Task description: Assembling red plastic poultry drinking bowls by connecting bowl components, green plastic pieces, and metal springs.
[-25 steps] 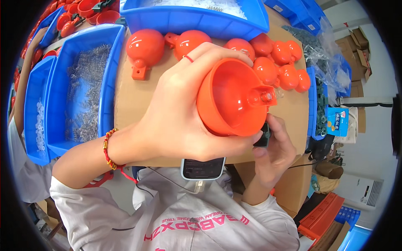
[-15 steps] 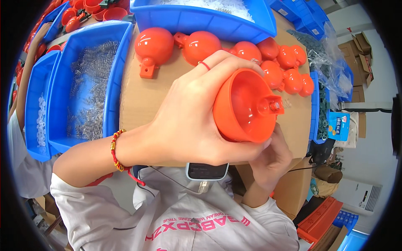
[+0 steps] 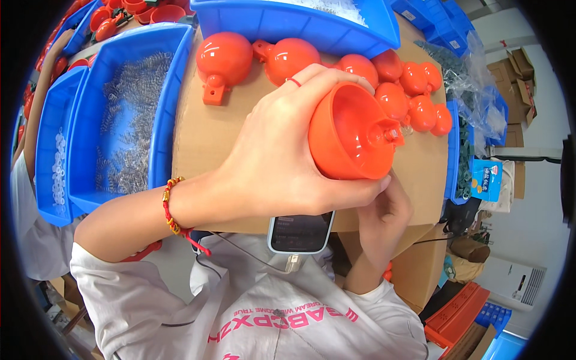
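Observation:
My left hand (image 3: 288, 144), with a red and gold bracelet at the wrist, is wrapped round a glossy orange-red plastic cup (image 3: 339, 141). The cup's open mouth faces up toward me, and a small bracket with a clear tip (image 3: 392, 135) stands at its right inner wall. Below and behind the cup is my right hand (image 3: 387, 210), its fingers curled; the cup partly hides them, and what they hold does not show. Beyond my hands, several similar orange-red cups (image 3: 225, 57) lie rounded side up on the cardboard surface (image 3: 201, 144).
On the left, a blue bin (image 3: 168, 120) holds small metal springs, beside a narrower bin (image 3: 51, 144) of white rings. Another blue bin (image 3: 300, 30) with white pieces stands at the back. A phone (image 3: 300, 234) lies at the near edge. Another person's arm (image 3: 45, 90) shows far left.
The cup and both hands have risen slightly away from me. More of the phone shows below them. My left hand keeps its hold on the cup.

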The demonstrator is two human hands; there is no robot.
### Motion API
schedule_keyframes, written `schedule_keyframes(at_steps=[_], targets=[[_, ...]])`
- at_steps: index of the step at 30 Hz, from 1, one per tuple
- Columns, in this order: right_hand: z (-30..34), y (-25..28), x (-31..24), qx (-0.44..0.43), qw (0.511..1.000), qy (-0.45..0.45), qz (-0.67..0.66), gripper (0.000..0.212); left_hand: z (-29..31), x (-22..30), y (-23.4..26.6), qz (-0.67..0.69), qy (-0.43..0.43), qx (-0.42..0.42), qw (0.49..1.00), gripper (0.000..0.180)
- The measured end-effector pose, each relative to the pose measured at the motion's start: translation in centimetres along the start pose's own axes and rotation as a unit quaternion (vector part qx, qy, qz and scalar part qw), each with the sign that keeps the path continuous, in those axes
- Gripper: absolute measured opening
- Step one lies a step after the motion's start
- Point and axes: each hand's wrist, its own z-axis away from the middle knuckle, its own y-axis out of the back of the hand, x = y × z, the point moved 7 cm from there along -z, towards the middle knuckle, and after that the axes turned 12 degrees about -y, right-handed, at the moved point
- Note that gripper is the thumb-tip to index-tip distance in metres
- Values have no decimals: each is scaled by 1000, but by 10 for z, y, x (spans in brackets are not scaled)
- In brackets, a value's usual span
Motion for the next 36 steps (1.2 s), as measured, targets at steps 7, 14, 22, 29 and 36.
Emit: schedule_keyframes(at_steps=[7, 14, 22, 29, 36], targets=[[-15, -9, -12, -69, 994, 41, -67, 30, -5, 0, 7, 41, -50, 45, 997, 59], [-27, -19, -25, -93, 992, 70, -52, 37, -8, -1, 19, 32, -15, 83, 996, 52], [-32, -25, -38, -71, 979, 190, -6, 35, -9, -4, 24, 73, 69, 86, 991, 48], [-24, -24, -45, -5, 965, 260, 27, 40, -11, -2, 25, 74, 28, 88, 993, 47], [-15, -25, -51, 9, 949, 298, 101, 42, -10, -2, 22, 87, 59, 85, 991, 47]])
